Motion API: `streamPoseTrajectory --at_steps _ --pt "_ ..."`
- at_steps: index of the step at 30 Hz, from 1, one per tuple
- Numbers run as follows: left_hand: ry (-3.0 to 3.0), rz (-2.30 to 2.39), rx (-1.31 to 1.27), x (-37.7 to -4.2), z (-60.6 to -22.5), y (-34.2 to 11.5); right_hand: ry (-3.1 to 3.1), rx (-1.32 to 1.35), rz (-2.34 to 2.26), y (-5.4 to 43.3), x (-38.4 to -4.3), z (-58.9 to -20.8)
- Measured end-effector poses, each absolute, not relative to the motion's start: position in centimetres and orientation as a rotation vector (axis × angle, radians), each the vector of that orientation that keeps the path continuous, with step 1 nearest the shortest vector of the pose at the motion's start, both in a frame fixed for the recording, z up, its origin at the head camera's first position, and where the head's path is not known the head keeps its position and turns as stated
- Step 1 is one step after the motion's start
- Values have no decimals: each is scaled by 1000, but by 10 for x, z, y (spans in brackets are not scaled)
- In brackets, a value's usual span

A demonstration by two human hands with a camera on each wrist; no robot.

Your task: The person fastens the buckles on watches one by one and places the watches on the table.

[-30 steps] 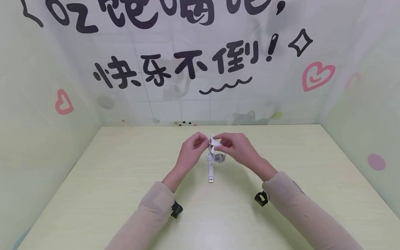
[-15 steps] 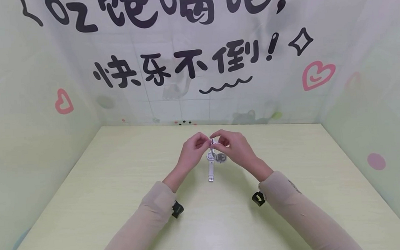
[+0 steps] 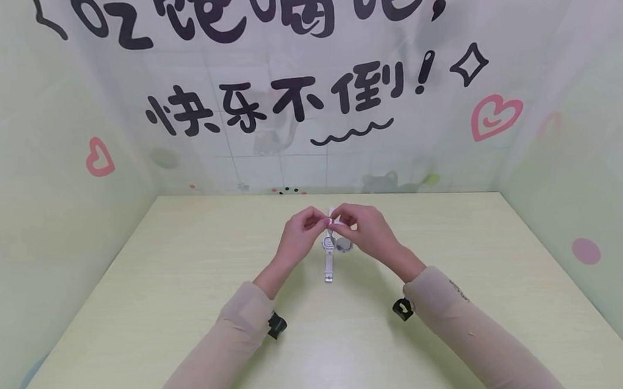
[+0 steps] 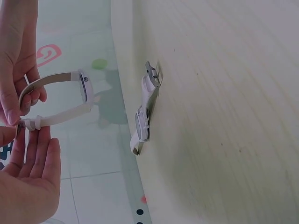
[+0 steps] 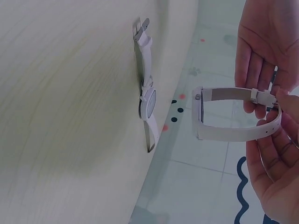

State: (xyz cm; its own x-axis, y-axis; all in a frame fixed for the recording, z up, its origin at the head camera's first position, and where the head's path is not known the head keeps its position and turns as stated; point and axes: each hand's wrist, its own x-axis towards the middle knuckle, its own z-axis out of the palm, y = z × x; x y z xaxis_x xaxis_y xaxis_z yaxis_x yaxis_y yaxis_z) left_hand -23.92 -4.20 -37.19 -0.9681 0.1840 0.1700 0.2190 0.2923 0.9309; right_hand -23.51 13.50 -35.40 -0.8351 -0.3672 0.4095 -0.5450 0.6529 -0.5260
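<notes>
At twelve o'clock above the table, our left hand and right hand pinch a white wristwatch by its strap ends; buckling seems unfinished. Below, a round-faced wristwatch lies unbuckled.

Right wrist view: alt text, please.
The left hand and right hand hold a white wristwatch where its strap ends meet. A second white watch lies on the pale tabletop; the picture appears sideways.

Left arm and right arm extend from the near side, converging toward the far centre. Left hand and right hand meet closely there, each pinching between thumb and fingers.
</notes>
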Motion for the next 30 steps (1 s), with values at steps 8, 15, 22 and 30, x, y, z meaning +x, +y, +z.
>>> streamPoseTrajectory --at_steps 8,15,22,30 --pt "-2489 -1766 -364 -241 -371 -44 -2594 746 976 136 -234 -353" --pt "-2433 -1889 -310 -241 -371 -45 -2604 726 989 135 -234 -355" --pt "-2401 -1947 -268 -240 -369 -44 -2612 692 956 136 -235 -358" --pt "-2387 -1997 -267 -241 -369 -44 -2585 710 976 138 -235 -361"
